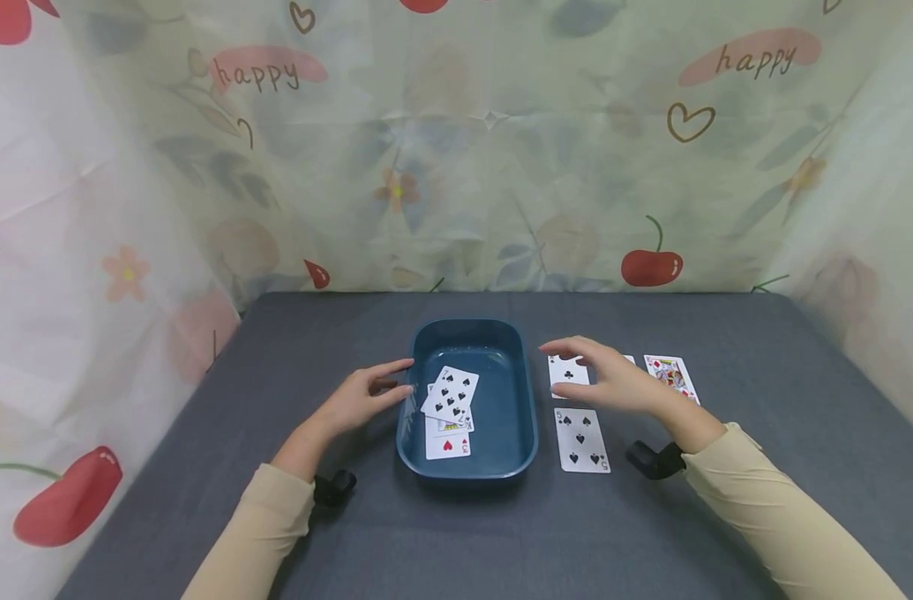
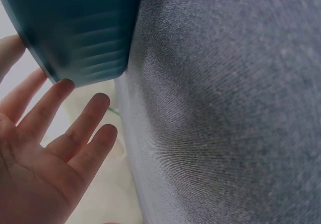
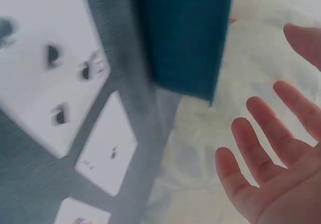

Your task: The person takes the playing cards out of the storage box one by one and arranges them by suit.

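Mid-frame, left hand (image 1: 354, 403) and right hand (image 1: 614, 379), both empty and wide, flank the tray (image 1: 499, 417), apparently to grip it; that calls for curling inward.

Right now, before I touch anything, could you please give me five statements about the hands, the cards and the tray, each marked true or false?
1. The seven of spades lies face up inside the tray. True.
2. The five of spades lies inside the tray. False: the five of spades lies on the table, to the right of the tray.
3. The left hand is at the left side of the tray. True.
4. The right hand grips a card. False: the right hand holds nothing.
5. In the tray, the card with a red heart is partly covered. True.
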The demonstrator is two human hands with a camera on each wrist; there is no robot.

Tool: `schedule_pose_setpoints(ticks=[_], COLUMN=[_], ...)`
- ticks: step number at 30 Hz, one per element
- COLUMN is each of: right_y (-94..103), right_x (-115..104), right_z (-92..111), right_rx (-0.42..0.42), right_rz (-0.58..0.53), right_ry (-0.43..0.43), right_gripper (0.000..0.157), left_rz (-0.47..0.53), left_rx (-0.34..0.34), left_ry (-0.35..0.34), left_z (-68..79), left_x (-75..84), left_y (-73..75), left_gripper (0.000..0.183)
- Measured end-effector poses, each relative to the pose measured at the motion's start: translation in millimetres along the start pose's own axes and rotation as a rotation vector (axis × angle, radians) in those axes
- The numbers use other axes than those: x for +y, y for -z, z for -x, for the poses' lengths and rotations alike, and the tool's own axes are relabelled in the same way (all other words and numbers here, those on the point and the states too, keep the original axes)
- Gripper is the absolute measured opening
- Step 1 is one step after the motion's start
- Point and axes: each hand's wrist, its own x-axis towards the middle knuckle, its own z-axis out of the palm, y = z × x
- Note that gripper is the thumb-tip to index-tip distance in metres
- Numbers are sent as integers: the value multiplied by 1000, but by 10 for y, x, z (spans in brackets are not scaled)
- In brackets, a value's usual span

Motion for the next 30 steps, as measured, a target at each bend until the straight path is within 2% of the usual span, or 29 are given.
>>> schedule_pose_setpoints(ticks=[7,16,30], right_y=[0,-122,-384], right_x=[-219,-409,-593], right_z=[-227,-531,-998], right_rx=[-2,2,16], right_rz=[-52,-102,-289], right_ry=[45,74,-16], right_gripper=[53,49,45], left_rz=[0,-1,2], left_rx=[4,2,-6], left_ry=[8,2,11], left_z=[7,9,-2], left_x=[17,7,6], left_y=[-2,6,-1], left_gripper=[53,52,54])
